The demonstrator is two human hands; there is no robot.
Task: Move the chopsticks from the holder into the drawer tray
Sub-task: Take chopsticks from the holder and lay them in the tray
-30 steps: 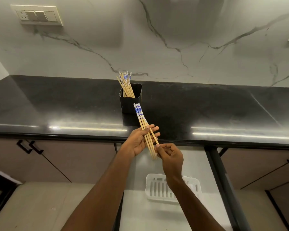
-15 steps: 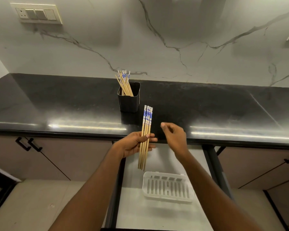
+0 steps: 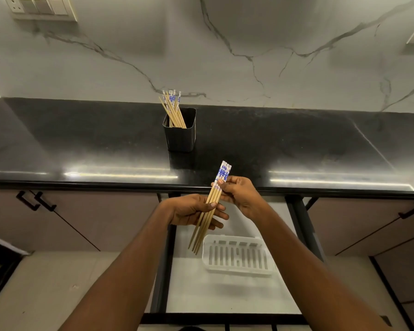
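Observation:
A bundle of wooden chopsticks [image 3: 207, 215] with blue-and-white tops slants over the open drawer [image 3: 225, 292], tips pointing down-left. My left hand [image 3: 193, 210] holds the bundle at its middle, thumb across the sticks. My right hand [image 3: 239, 193] pinches the patterned top ends. A black square holder [image 3: 181, 134] stands on the dark countertop [image 3: 296, 144] behind, with several more chopsticks [image 3: 173, 108] leaning in it. A white slotted tray [image 3: 237, 255] lies in the drawer, just right of the bundle's tips.
The drawer is pulled out under the counter edge, with black frame rails on both sides. Brown cabinet doors with black handles [image 3: 37, 201] flank it. A marble wall with switch plates [image 3: 41, 7] rises behind the counter.
My right hand came back to the bundle and took hold of its top ends. The bundle tilted from near upright to a slant with its tips down-left, closer to the tray.

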